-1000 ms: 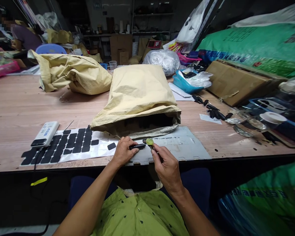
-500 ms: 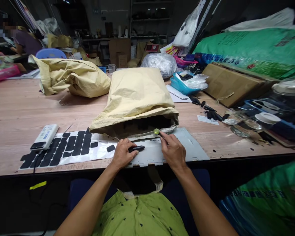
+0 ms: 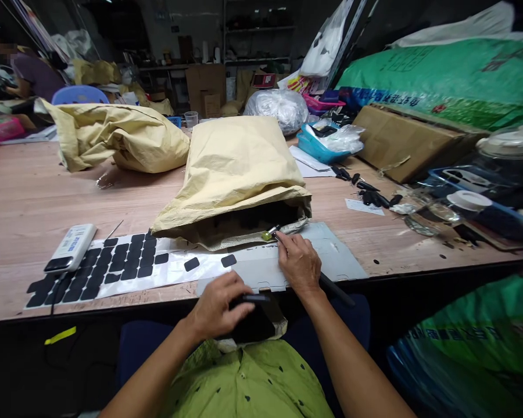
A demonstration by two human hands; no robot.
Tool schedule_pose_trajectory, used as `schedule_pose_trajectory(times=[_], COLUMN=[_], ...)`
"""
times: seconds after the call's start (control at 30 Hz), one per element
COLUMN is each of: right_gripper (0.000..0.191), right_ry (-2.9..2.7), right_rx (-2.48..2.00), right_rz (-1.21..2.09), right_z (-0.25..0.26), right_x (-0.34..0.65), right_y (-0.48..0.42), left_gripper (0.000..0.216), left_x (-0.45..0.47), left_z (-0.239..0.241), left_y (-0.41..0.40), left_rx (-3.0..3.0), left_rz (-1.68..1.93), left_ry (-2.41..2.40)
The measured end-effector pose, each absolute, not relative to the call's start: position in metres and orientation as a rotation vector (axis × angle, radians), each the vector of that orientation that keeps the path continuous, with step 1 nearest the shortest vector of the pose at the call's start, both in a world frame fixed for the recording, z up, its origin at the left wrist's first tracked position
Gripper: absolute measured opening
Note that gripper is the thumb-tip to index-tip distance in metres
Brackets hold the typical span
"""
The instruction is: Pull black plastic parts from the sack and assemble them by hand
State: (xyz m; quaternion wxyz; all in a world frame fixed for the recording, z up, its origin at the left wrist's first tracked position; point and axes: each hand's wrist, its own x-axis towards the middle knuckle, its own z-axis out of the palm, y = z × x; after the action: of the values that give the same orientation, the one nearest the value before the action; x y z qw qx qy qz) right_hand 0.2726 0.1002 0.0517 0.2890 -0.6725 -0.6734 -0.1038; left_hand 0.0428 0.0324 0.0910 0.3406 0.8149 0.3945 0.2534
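My left hand (image 3: 218, 306) is closed on a small flat black part (image 3: 249, 299) and is below the table edge, over my lap. My right hand (image 3: 299, 262) grips a thin dark tool (image 3: 275, 233) with a yellow-green tip. That tip reaches to the open mouth of a tan paper sack (image 3: 239, 174), in which dark pieces lie. A white backing sheet (image 3: 126, 268) of several black rounded pads lies to the left. A grey plate (image 3: 331, 255) lies under my right hand.
A white handheld device (image 3: 70, 248) rests on the sheet's left end. A second tan sack (image 3: 113, 136) lies behind. Black parts (image 3: 366, 191), a cardboard box (image 3: 409, 142), a blue tray (image 3: 318, 148) and tubs stand at right. Another person (image 3: 21, 69) sits far left.
My left hand drew back from the grey plate to my lap with the black part. My right hand moved forward, bringing the tool tip to the sack's mouth. A single black pad now shows on the sheet.
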Motion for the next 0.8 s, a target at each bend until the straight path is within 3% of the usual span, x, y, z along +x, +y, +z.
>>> schedule_pose_trajectory(times=[0.1, 0.2, 0.3, 0.43, 0.53, 0.63, 0.8], right_gripper=[0.032, 0.032, 0.032, 0.032, 0.032, 0.032, 0.032], right_ry=[-1.799, -1.807, -1.802, -1.793, -1.796, -1.804, -1.805], right_rx=[-1.799, -1.808, -1.809, -1.799, -1.8, -1.805, -1.797], right_rz=[-0.277, -0.265, -0.263, -0.283, -0.294, -0.295, -0.303], right_z=[0.051, 0.051, 0.051, 0.051, 0.051, 0.05, 0.051], right_x=[0.273, 0.272, 0.272, 0.272, 0.272, 0.272, 0.272], right_y=[0.1, 0.1, 0.099, 0.099, 0.099, 0.1, 0.1], left_gripper=[0.022, 0.022, 0.035, 0.051, 0.034, 0.024, 0.024], left_x=[0.046, 0.046, 0.042, 0.044, 0.056, 0.066, 0.061], left_z=[0.073, 0.034, 0.0, 0.013, 0.064, 0.114, 0.129], left_y=[-0.002, -0.014, -0.009, -0.002, 0.008, 0.039, 0.135], left_rx=[2.057, 1.944, 1.765, 1.827, 1.91, 1.81, 1.686], left_rz=[0.424, 0.227, 0.002, -0.151, -0.071, 0.265, 0.821], left_ry=[0.935, 1.14, 1.387, 1.355, 1.044, 0.862, 1.726])
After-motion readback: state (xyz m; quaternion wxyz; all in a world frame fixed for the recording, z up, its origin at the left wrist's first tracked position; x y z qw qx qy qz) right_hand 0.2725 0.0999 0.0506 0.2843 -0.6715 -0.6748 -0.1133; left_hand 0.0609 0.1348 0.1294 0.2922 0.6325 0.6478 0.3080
